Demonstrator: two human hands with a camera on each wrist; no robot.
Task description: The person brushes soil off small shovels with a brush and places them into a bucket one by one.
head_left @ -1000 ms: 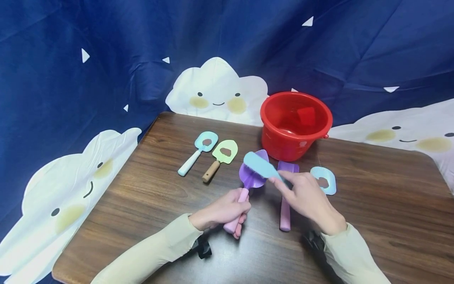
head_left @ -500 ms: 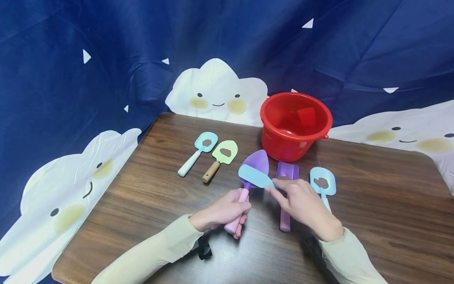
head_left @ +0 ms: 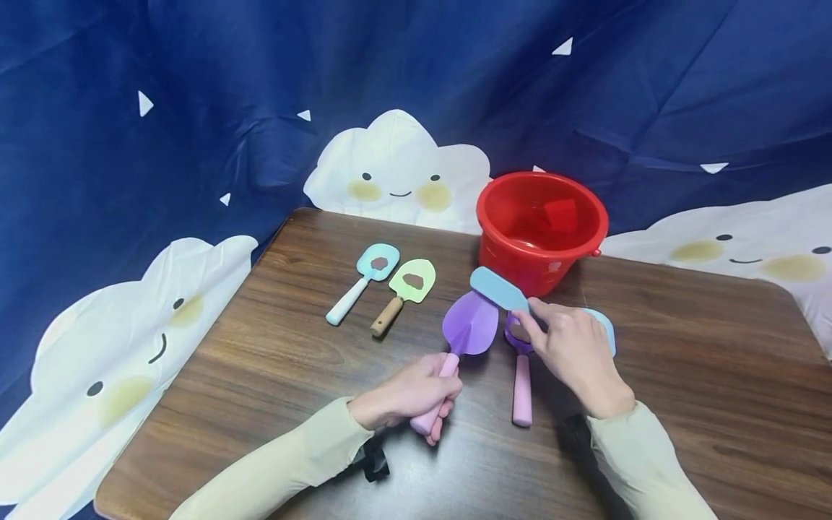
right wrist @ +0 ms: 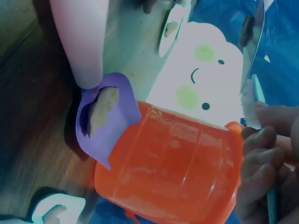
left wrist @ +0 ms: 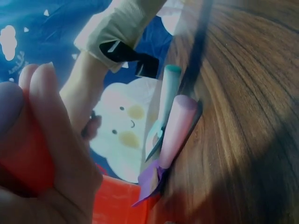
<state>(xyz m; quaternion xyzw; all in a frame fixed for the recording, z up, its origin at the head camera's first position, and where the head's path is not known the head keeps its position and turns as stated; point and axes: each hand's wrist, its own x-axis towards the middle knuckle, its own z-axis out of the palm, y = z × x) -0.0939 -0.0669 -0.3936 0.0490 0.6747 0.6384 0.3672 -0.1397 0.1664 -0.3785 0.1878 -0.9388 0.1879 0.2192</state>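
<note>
My left hand (head_left: 416,390) grips the pink handle of a purple hand trowel (head_left: 473,325), its blade tilted up over the table. Only smooth purple shows on the blade's face. My right hand (head_left: 575,354) pinches a light blue brush (head_left: 499,290), whose head hangs just beyond the trowel's tip, in front of the red bucket (head_left: 513,261). White bristles (right wrist: 248,105) show in the right wrist view. Below the right hand lies a second purple trowel (right wrist: 124,109) with a scoop-like blade, a brown clump in it.
A light blue trowel (head_left: 607,332) lies right of the bucket, partly hidden by the right hand. At the left are another blue trowel (head_left: 349,300) and a green trowel (head_left: 425,273) with a wooden handle, each with brown matter on its blade. A blue cloud-printed curtain (head_left: 208,65) hangs behind.
The brush has moved from over the purple trowel's blade, up and right past its tip toward the bucket. The trowel in the left hand has turned slightly, showing more blade.
</note>
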